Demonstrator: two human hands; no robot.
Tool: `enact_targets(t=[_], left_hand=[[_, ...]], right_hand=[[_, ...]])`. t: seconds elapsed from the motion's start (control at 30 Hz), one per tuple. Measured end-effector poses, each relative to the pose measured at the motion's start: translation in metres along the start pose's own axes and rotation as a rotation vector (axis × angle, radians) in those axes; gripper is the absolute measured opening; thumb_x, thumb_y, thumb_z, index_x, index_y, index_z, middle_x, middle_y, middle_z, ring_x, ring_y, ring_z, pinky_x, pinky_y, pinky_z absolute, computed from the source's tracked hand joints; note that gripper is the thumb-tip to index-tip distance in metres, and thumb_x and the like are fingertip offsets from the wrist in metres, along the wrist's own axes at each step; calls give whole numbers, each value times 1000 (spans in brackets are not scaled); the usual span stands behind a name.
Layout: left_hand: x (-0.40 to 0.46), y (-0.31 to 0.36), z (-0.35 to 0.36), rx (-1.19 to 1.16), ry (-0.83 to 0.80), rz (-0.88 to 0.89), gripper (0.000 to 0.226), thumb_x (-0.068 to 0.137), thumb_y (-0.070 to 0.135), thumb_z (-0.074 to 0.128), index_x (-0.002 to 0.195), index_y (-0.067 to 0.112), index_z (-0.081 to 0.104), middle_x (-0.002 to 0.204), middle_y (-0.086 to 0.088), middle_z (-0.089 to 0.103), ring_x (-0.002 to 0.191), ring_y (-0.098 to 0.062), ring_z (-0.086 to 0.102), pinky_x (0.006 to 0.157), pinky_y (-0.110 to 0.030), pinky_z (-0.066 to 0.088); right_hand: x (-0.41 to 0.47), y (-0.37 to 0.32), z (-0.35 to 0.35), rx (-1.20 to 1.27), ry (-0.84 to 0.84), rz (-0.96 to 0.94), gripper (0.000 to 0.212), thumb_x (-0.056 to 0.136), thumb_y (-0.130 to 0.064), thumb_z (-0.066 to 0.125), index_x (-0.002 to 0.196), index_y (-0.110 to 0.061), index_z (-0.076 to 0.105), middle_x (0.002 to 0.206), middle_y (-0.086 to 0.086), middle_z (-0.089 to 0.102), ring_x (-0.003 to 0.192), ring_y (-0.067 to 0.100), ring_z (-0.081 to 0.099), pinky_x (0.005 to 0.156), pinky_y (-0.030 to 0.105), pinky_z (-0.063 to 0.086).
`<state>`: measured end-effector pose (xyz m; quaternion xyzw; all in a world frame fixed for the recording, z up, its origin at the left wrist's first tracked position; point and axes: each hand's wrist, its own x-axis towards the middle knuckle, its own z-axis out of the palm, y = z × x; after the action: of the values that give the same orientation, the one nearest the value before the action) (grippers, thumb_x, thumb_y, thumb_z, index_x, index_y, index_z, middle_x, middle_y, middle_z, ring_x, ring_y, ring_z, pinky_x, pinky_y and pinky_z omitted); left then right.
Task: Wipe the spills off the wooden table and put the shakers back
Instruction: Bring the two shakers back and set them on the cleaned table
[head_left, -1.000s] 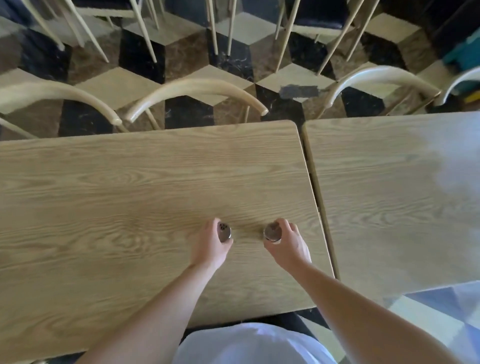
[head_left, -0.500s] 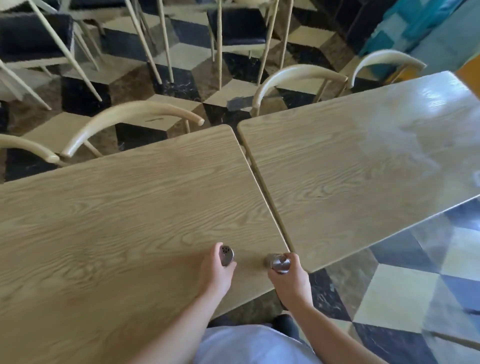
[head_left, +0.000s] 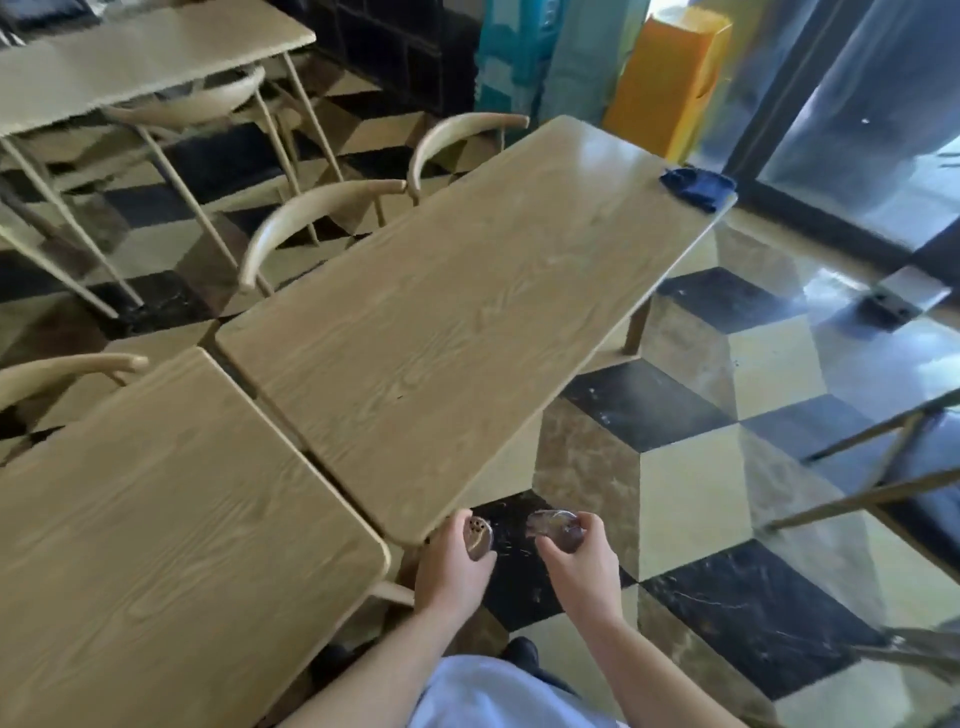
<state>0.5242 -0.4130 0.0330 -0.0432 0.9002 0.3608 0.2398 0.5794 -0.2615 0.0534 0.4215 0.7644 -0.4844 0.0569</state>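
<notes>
Two light wooden surfaces with strong oak-like grain and rounded corners stand end to end over a floor (head_left: 691, 499) of glossy black, cream and brown diamond tiles. On the farther surface (head_left: 467, 312) a crumpled dark blue cloth (head_left: 696, 188) lies at the far right corner, beside an orange box (head_left: 670, 78) standing on the floor. Curved pale wooden chair backs (head_left: 311, 218) line the far side of both surfaces.

Both hands are held off the near edge, above the floor, just beside the near corner of the farther surface. The left hand (head_left: 452, 569) is wrapped around a small shaker (head_left: 479, 538) with a rounded metal cap pierced by several holes. The right hand (head_left: 582, 561) is closed on a second shaker (head_left: 553, 526), tilted toward the left, its clear glass body and shiny top blurred; what is in either one cannot be told. The two shakers are near each other, not touching. The nearer surface (head_left: 156, 545) lies to the left of the hands.
</notes>
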Motion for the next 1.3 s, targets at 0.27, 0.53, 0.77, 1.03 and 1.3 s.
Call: enact_targets(t=[0.27,0.53,0.77,1.03,1.3], left_hand=[[16,74,45,249,-107,183,47,86,38,68,128,34,47,124,7,63,111,-20,63,84,-30,50],[74,123,68,302,-121,194,47,87,36,66,130,30,47,127,6,57,110,-22,59,82,-30,45],[168,188,93,184,-134,161,38,82,38,70,116,33,53,117,7,62,100,-22,60,81,-33,48],[276,281,113,72,-115,165,40,81,41,72,115,33,52,113,6,63,98,-24,62,82,-35,51],[334,309,109,-18,40,52,43,79,37,74,116,25,56,112,2,63,99,-25,63,82,-36,51]], right_hand=[[34,40,-66,95,93,115,40,82,-35,69,116,-29,50,101,-9,68,91,15,66,83,39,58],[95,40,-97,129,105,180,37,81,-28,68,113,-28,50,95,-13,65,89,12,65,82,40,58],[186,5,-133,56,88,189,37,83,-26,70,113,-27,49,93,-14,62,84,8,62,67,27,51],[307,-75,-193,-61,96,194,30,83,-25,72,107,-27,54,99,-9,66,86,5,62,72,24,53],[385,-132,-196,-148,-13,79,35,81,-28,70,111,-30,53,98,-12,67,88,4,63,77,31,58]])
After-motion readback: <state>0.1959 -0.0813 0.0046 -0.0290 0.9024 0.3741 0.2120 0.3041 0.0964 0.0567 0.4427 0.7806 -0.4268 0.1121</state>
